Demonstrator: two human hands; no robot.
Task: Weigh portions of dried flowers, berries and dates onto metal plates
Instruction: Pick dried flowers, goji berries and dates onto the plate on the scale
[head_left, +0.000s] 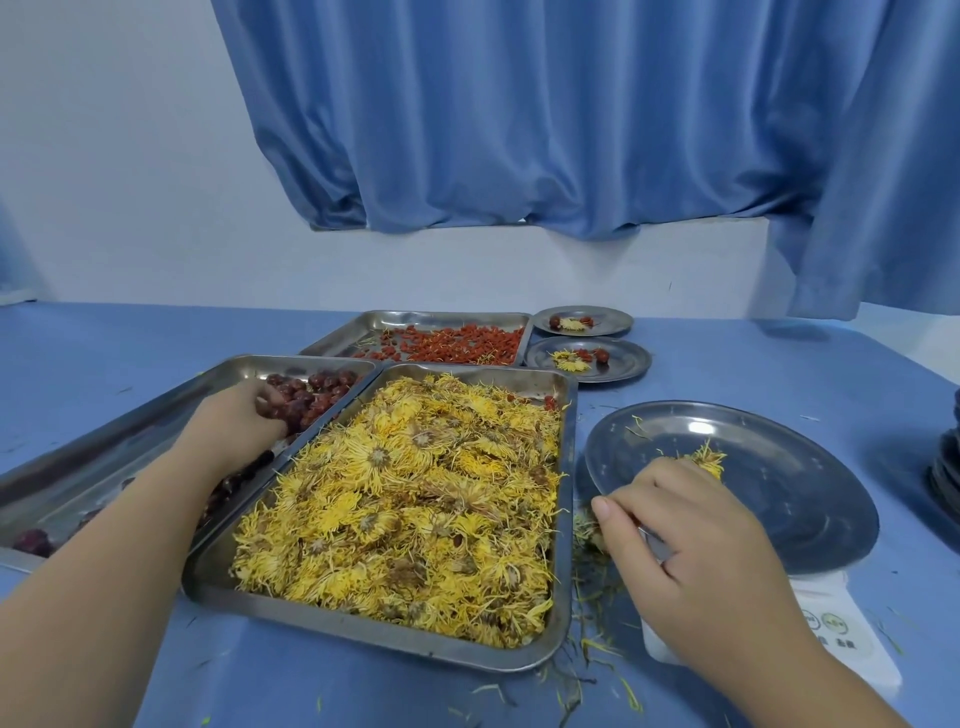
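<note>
At centre left, my left hand (244, 421) is curling its fingers round dates (322, 387) in their tray (156, 415). At lower right, my right hand (675, 525) is hovering with bent fingers over a flower (709, 460) on the plate (779, 467); I cannot tell whether it is pinching it. I am aiming to lift only a few dates and lower them gently.

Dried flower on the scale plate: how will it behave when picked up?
Probably very light: the dried flower is all thin wispy petals. Likely brittle, sheds: loose petals litter the table. Unlikely to roll, given its ragged shape.
</note>
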